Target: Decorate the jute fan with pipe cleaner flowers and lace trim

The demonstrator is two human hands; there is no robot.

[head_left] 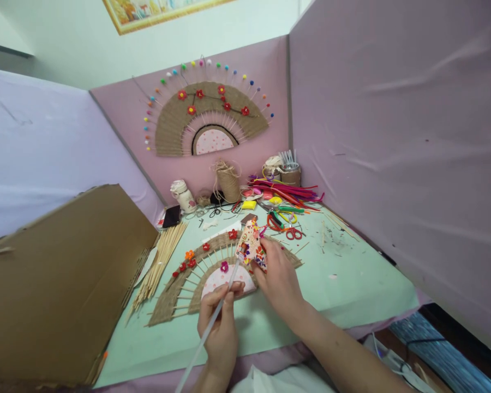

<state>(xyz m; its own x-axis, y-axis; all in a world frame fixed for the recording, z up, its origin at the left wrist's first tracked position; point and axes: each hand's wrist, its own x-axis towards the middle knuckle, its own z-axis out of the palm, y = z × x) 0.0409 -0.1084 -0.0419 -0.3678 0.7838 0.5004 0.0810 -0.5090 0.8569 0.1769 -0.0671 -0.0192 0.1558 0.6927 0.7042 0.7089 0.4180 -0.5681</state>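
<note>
Two fans share this corner: a finished one (210, 117) pinned to the pink back wall, ringed with coloured beads and dotted with red flowers, and a half-decorated woven fan (180, 289) lying flat on the green surface (352, 284). A big cardboard sheet (61, 273) leans at the left, with a bundle of bamboo sticks (159, 262) beside it.

Judging by the wall model, the lying fan is partway done: its weave and dotted centre are in place, several red and orange flowers sit along the left and top of the arc, but the right side is bare and no beads tip the spokes.

The left hand (220, 327) is low and near the body, fingers pressed together around a thin translucent stick (213, 322) (probably a glue stick, though it is hard to tell). The right hand (278, 278) reaches forward over the fan's middle, fingers pinching a small patterned pouch of flowers (250, 245) held just above the weave. Scissors (292, 232) and pipe cleaners (286, 192) lie behind.
</note>
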